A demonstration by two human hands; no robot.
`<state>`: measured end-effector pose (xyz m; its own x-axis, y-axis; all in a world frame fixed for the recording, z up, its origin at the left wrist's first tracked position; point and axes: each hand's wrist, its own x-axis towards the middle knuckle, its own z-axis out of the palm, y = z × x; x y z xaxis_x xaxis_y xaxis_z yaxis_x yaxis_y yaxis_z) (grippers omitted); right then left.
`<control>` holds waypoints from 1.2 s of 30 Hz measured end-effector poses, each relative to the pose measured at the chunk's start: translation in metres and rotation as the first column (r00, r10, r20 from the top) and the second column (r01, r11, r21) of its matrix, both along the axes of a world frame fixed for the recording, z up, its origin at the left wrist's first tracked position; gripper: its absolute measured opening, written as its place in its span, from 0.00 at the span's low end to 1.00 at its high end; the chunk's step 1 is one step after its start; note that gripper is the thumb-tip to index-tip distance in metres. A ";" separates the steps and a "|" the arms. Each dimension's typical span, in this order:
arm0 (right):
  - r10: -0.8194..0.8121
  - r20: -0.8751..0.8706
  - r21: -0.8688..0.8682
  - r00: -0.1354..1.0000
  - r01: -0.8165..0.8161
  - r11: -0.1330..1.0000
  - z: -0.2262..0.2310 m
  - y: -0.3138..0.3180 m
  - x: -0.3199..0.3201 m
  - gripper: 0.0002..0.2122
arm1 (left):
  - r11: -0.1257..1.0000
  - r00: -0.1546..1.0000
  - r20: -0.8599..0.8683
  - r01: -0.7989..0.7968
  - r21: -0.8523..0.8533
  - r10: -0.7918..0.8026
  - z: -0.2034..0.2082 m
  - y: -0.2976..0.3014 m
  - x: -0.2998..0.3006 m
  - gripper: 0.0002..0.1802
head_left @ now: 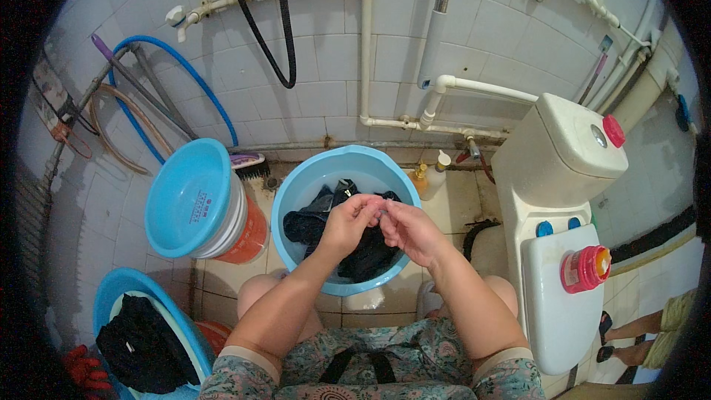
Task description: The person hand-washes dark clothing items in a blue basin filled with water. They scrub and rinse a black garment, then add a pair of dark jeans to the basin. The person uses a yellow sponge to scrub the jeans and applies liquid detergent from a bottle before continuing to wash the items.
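Observation:
Dark wet clothes (305, 227) lie in water in a light blue basin (348, 158) on the floor between my knees. My left hand (354, 222) is over the clothes, its fingers pinched together. Close against it, my right hand (412, 231) has its fingers curled in, and the fingertips of both hands meet above the basin. Whatever they pinch, if anything, is too small or hidden to make out. Part of the dark fabric is covered by my hands.
Left, a blue basin (211, 230) rests on a bucket (244, 226); nearer, another blue tub (122, 281) holds a black garment (144, 344). Pump bottles (435, 178) stand behind the middle basin. A toilet (552, 311) bears a pink jar (581, 270). Another person's legs (637, 337) show far right.

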<state>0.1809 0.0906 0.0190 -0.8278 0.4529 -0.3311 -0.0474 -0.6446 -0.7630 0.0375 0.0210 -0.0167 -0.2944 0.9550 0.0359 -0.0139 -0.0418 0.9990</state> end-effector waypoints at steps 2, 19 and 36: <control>0.009 0.010 0.043 1.000 -0.009 0.999 -0.003 0.001 0.001 0.13 | 0.999 0.990 -0.140 -0.027 -0.038 0.021 0.009 -0.003 0.003 0.12; 0.076 0.075 0.108 0.994 -0.084 0.991 0.003 -0.002 0.000 0.13 | 0.987 0.925 -0.352 -0.161 -0.012 0.147 -0.012 0.001 -0.004 0.21; -0.190 -0.211 -0.085 0.959 0.175 0.981 -0.004 0.004 -0.003 0.25 | 0.971 0.958 0.254 0.177 -0.158 -0.133 -0.005 0.000 0.000 0.20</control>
<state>0.1778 0.0947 0.0154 -0.7882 0.5865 -0.1864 -0.3288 -0.6574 -0.6780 0.0371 0.0208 -0.0215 -0.1209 0.9741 -0.1913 -0.2461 0.1573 0.9564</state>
